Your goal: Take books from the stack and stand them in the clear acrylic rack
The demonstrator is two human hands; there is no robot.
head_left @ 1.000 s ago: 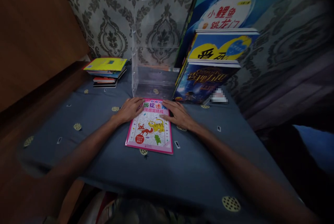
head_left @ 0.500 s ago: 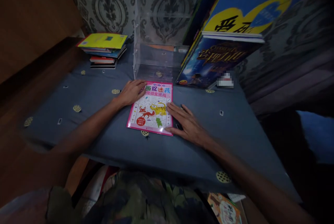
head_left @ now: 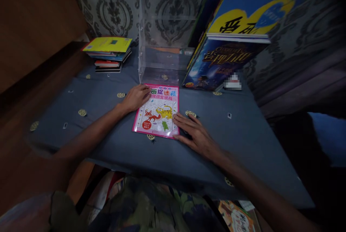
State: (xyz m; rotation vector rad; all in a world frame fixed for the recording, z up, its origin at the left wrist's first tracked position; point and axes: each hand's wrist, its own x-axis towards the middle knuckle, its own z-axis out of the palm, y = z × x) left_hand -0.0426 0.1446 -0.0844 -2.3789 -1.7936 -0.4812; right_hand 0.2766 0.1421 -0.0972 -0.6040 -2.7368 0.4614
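A pink-bordered picture book [head_left: 155, 118] lies flat and closed on the table, its cover showing a red fox and a yellow striped cat. My left hand [head_left: 136, 97] rests over its upper left edge, fingers stretched out and hiding part of the title. At the lower right edge, my right hand [head_left: 194, 131] lies with fingers extended, the fingertips touching the cover. Just behind the book stands a clear acrylic rack [head_left: 159, 61]. Its right side holds several upright books, with a dark blue one [head_left: 221, 62] in front.
A stack of books with a yellow one [head_left: 108, 44] on top sits at the back left. The table has a grey-blue cloth [head_left: 102, 145]. A small white object [head_left: 233, 85], partly blurred out, is right of the rack. Below the table edge lies an orange book [head_left: 235, 217].
My right hand has slid slightly down along the book's right edge. My left hand stays on the upper left edge, and the view has shifted a little.
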